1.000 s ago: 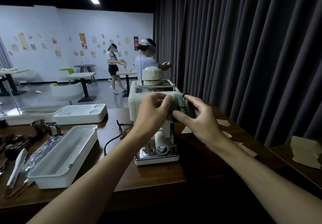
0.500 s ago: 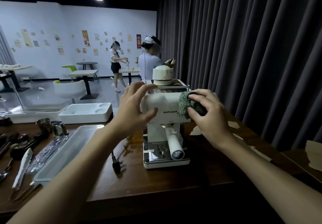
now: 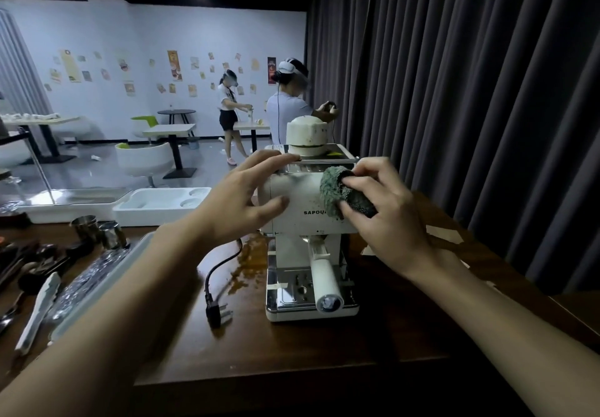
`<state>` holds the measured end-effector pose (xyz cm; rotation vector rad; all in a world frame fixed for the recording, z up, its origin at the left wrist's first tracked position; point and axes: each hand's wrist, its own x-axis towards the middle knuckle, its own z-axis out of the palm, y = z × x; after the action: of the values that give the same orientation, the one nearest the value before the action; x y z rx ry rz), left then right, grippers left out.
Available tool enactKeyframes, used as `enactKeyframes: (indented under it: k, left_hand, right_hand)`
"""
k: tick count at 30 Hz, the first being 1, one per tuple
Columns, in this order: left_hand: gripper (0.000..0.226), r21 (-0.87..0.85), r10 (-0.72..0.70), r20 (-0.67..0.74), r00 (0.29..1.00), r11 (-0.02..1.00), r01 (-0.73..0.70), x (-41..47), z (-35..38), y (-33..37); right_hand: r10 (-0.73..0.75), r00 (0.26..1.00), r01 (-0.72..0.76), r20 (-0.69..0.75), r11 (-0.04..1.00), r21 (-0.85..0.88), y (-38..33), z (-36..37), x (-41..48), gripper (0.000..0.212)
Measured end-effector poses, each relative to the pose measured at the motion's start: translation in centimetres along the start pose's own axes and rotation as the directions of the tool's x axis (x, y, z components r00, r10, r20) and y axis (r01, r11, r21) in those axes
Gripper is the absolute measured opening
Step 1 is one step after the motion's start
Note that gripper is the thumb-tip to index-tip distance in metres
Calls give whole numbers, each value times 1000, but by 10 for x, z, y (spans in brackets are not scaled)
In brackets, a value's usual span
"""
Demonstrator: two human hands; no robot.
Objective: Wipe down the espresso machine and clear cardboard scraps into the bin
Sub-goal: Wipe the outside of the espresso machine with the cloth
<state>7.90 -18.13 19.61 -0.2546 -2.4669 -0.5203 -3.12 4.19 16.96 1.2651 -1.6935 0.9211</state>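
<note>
Espresso machine (image 3: 300, 204), cream-coloured, is standing upright near the middle of the dark wooden worktop (image 3: 324, 345), with its front facing the camera. The left hand (image 3: 240, 202) is bracing the machine's upper left corner. Its grip is spread, the fingers lying along the top edge and the thumb resting against the front panel. The right hand (image 3: 386, 218) is pressing a green cloth (image 3: 332, 194) against the upper right of the front panel, covering the end of the printed brand name. Its grip is curling round the bunched cloth and pinching it.

A white portafilter handle (image 3: 324, 277) is projecting forward above the metal drip tray (image 3: 292, 293), and a white domed part (image 3: 306, 136) is sitting on the machine's top. The power plug (image 3: 216, 311) is lying free on the worktop just left of the base, with its cable (image 3: 224, 261) curving back toward the machine. A brown spill (image 3: 245, 264) is lying on the worktop between the cable and the machine.

Pale cardboard scraps (image 3: 444, 235) are lying on the worktop right of the machine, partly hidden behind the right hand. At the left, 2 metal cups (image 3: 97, 231), a clear tray (image 3: 97, 283) and white tongs (image 3: 39, 309) are resting on the worktop, with a white moulded tray (image 3: 162, 204) behind them. A dark curtain (image 3: 454, 92) is hanging at the right. 2 people (image 3: 285, 108) are standing in the bright room beyond.
</note>
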Motion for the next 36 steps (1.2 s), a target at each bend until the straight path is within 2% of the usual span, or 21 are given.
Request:
enactKeyframes:
  k: [3, 6, 9, 13, 17, 22, 29, 33, 36]
  left_hand:
    - [64, -44, -12, 0, 1000, 999, 12, -4, -3, -7]
    - [70, -143, -34, 67, 997, 989, 43, -9, -7, -16]
    - [76, -186, -13, 122, 992, 982, 36, -9, -10, -23]
    - [79, -208, -9, 127, 992, 977, 36, -9, -8, -27]
    - [78, -218, 9, 125, 992, 976, 19, -9, -8, -29]
    - [76, -244, 5, 117, 993, 969, 23, -9, -8, -29]
    - [74, -317, 21, 152, 988, 948, 29, -6, -13, -34]
    - [75, -307, 42, 181, 983, 952, 15, -6, -19, -33]
    - [73, -288, 64, 200, 978, 958, -4, -5, -21, -35]
  right_hand:
    - [-23, 999, 24, 37, 1000, -10, -6, 8, 4, 32]
    - [-53, 998, 56, 31, 994, -92, -5, 5, 5, 32]
    - [-55, 995, 60, 85, 997, -56, -6, 1, 5, 40]
    - [-66, 986, 89, 152, 984, -151, -9, 3, 6, 29]
    - [8, 997, -1, 77, 996, -89, -13, 7, 2, 29]
    - [83, 993, -78, 78, 995, -61, -20, 9, -1, 47]
    - [103, 995, -102, 4, 992, -79, -32, 22, 6, 35]
    - [73, 996, -63, 56, 985, -163, -30, 20, 10, 32]
    - [71, 997, -61, 40, 974, -218, -20, 10, 3, 32]
